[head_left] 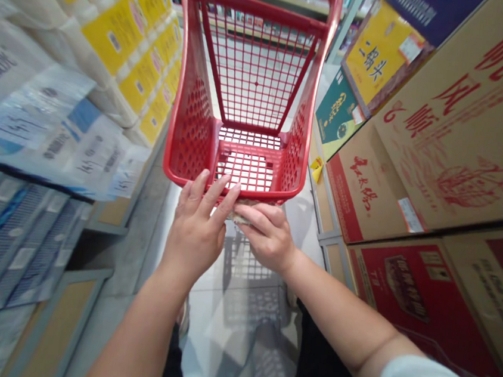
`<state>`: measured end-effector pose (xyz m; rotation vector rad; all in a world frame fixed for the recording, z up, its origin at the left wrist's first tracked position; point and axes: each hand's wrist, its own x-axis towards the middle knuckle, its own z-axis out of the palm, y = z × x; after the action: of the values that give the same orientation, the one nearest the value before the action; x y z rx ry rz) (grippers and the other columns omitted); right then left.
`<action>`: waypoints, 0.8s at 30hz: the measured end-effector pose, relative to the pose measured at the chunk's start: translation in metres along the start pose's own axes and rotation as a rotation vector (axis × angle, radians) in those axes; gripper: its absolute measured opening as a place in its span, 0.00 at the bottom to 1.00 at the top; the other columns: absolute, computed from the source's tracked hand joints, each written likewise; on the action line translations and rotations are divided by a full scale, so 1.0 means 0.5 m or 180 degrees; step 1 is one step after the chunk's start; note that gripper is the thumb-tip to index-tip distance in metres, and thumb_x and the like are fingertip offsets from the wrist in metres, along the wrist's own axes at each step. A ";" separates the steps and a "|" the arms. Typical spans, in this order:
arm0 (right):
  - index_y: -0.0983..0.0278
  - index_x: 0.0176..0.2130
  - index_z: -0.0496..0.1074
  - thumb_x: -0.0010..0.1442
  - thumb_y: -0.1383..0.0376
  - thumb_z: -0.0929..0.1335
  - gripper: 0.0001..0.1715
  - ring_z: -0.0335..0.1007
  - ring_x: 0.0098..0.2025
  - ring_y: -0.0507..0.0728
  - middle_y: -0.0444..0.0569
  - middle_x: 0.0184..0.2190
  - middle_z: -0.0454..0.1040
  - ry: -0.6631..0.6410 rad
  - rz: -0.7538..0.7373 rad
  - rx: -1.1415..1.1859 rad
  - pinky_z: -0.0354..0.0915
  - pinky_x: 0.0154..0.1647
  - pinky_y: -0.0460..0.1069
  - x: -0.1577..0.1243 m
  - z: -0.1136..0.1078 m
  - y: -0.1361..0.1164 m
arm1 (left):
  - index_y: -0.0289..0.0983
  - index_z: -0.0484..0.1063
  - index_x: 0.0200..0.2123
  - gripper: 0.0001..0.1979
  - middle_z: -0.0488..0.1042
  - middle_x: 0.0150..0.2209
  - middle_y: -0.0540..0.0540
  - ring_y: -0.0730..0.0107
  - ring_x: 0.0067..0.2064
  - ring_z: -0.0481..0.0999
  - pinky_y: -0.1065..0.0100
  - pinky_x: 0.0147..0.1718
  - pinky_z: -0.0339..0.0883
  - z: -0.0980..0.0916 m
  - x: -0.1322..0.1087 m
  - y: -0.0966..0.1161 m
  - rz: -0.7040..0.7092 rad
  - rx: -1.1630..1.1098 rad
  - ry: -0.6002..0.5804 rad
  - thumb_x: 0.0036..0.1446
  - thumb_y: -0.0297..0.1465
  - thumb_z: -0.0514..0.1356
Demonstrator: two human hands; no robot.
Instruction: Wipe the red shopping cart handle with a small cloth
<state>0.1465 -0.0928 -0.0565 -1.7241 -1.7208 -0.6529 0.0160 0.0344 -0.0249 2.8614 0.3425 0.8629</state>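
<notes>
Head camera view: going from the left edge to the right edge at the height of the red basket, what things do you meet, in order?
Yellow paper packs → red basket → green box → large brown carton.

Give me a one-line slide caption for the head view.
Both hands, left and right, rest on the near rim of a red shopping cart between stacked cartons and paper packs.

Cart [252, 92] between shelf packs [127, 37] left, boxes [457, 114] right.
</notes>
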 end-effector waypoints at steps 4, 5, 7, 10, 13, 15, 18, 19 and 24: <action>0.58 0.44 0.76 0.66 0.67 0.66 0.10 0.66 0.52 0.54 0.45 0.52 0.74 -0.0144 0.0012 -0.0060 0.64 0.57 0.51 -0.005 0.006 0.007 | 0.44 0.52 0.67 0.34 0.54 0.67 0.45 0.56 0.71 0.41 0.47 0.67 0.42 0.000 0.001 -0.002 -0.0005 -0.0010 -0.0005 0.58 0.22 0.53; 0.59 0.44 0.76 0.66 0.67 0.66 0.10 0.67 0.52 0.54 0.45 0.51 0.75 -0.0259 -0.0036 -0.0066 0.65 0.57 0.51 -0.007 0.009 0.009 | 0.44 0.51 0.67 0.35 0.54 0.67 0.45 0.56 0.71 0.41 0.47 0.67 0.42 0.000 0.002 -0.003 -0.0019 -0.0028 -0.0012 0.58 0.22 0.53; 0.60 0.44 0.76 0.66 0.68 0.66 0.10 0.67 0.52 0.54 0.44 0.50 0.75 -0.0336 -0.0134 -0.0020 0.65 0.56 0.51 -0.011 0.012 0.012 | 0.44 0.51 0.67 0.35 0.54 0.67 0.45 0.56 0.71 0.41 0.47 0.68 0.41 0.001 0.003 -0.002 -0.0049 -0.0067 -0.0023 0.57 0.22 0.53; 0.59 0.43 0.76 0.65 0.68 0.66 0.09 0.66 0.53 0.54 0.45 0.53 0.74 -0.0039 -0.0094 0.0009 0.65 0.55 0.52 -0.017 0.008 0.018 | 0.45 0.51 0.67 0.36 0.53 0.67 0.45 0.55 0.71 0.41 0.46 0.68 0.40 0.002 0.004 -0.002 -0.0057 -0.0092 -0.0007 0.57 0.22 0.53; 0.58 0.44 0.76 0.64 0.67 0.67 0.09 0.66 0.53 0.54 0.43 0.52 0.74 0.0062 -0.0032 -0.0013 0.65 0.56 0.52 -0.019 0.006 0.024 | 0.45 0.50 0.68 0.36 0.53 0.67 0.45 0.55 0.71 0.41 0.46 0.68 0.40 0.003 0.004 -0.001 -0.0055 -0.0067 -0.0012 0.57 0.21 0.53; 0.58 0.44 0.76 0.65 0.68 0.67 0.09 0.67 0.52 0.54 0.43 0.50 0.75 -0.0140 -0.0093 0.0025 0.65 0.57 0.51 -0.018 0.007 0.026 | 0.45 0.50 0.68 0.36 0.54 0.67 0.45 0.55 0.71 0.41 0.46 0.68 0.40 0.003 0.004 -0.001 -0.0075 -0.0051 -0.0026 0.57 0.21 0.53; 0.59 0.41 0.77 0.65 0.68 0.67 0.08 0.67 0.52 0.54 0.44 0.51 0.74 -0.0263 -0.0119 0.0082 0.66 0.56 0.51 -0.017 0.005 0.025 | 0.45 0.50 0.68 0.36 0.54 0.67 0.45 0.55 0.71 0.41 0.46 0.68 0.40 0.003 0.005 -0.001 -0.0075 -0.0027 -0.0017 0.58 0.22 0.53; 0.59 0.41 0.77 0.65 0.67 0.67 0.08 0.67 0.52 0.54 0.44 0.52 0.74 -0.0198 -0.0070 0.0082 0.66 0.56 0.51 -0.016 0.004 0.024 | 0.45 0.50 0.68 0.35 0.54 0.67 0.45 0.55 0.71 0.41 0.46 0.68 0.40 0.003 0.005 -0.001 -0.0066 -0.0021 -0.0009 0.58 0.22 0.53; 0.60 0.45 0.76 0.65 0.68 0.67 0.10 0.67 0.52 0.54 0.44 0.51 0.75 -0.0263 -0.0021 0.0081 0.66 0.57 0.51 -0.014 -0.001 0.026 | 0.45 0.51 0.67 0.35 0.54 0.67 0.45 0.55 0.71 0.42 0.46 0.68 0.39 0.005 0.004 -0.002 -0.0064 -0.0060 -0.0013 0.58 0.22 0.53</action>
<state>0.1594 -0.0976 -0.0623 -1.7508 -1.7841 -0.5675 0.0187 0.0358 -0.0263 2.8370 0.3602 0.8519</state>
